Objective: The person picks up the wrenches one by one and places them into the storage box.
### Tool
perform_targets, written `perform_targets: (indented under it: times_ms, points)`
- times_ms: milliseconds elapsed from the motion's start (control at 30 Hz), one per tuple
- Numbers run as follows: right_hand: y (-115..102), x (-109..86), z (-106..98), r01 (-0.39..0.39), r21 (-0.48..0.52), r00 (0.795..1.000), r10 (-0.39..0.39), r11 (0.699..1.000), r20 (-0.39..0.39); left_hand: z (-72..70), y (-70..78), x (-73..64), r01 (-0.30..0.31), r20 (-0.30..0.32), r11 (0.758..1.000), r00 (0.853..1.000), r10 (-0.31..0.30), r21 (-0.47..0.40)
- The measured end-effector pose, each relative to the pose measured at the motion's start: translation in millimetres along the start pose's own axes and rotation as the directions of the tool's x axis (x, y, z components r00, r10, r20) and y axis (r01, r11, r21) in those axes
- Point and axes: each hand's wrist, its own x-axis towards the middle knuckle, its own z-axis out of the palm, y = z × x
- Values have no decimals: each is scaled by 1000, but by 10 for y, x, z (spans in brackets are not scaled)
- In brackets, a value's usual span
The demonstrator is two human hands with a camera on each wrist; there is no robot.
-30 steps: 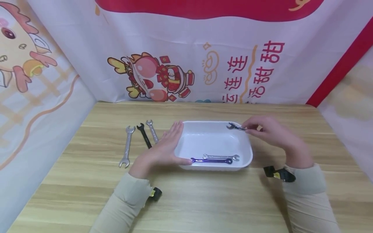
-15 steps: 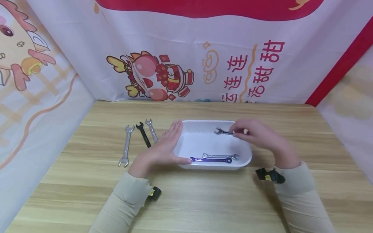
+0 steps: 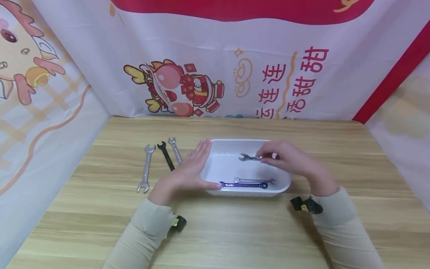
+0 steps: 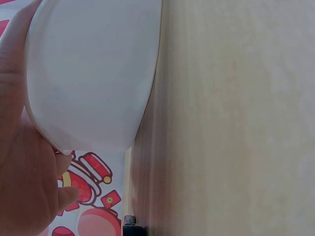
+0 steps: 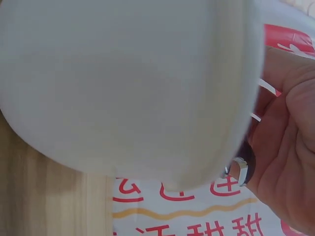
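Note:
A white rectangular tray [image 3: 220, 166] stands on the table, its outer wall [image 4: 93, 73] filling much of the left wrist view. My left hand [image 3: 186, 172] rests against the tray's left end, fingers extended along the rim and thumb at the near corner. Over the tray's inside, my right hand [image 3: 287, 158] pinches a shiny silver wrench [image 3: 248, 157], open jaw pointing left. The wrench's other end [image 5: 241, 169] shows near the palm in the right wrist view. Along the tray's near side lie a purple wrench [image 3: 243, 185] and a slim silver wrench [image 3: 251, 181].
Left of the tray, a large silver double open-end wrench [image 3: 146, 168], a black wrench [image 3: 166, 155] and a smaller silver wrench [image 3: 175, 149] lie on the wooden table [image 3: 228, 231]. My left hand partly covers the latter two. A printed cloth [image 3: 201, 37] hangs behind.
My right hand has carried the silver wrench leftward and nearer, from the tray's far right corner to over its middle. The left hand and the other wrenches have stayed put.

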Motion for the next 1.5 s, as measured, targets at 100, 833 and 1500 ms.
perform_targets:
  times_ms: [100,833,1500]
  points:
    - [-7,24,35,25,21,1000,-26,999,4,-4,2,-3,2,3,1000,1000,-2,1]
    - [68,152,274,28,65,992,-36,997,121,9,-12,-8,-2,0,1000,1000,2,-12]
    - [105,196,371,-49,79,977,32,996,212,4,-17,3,-5,-6,1000,1000,5,10]
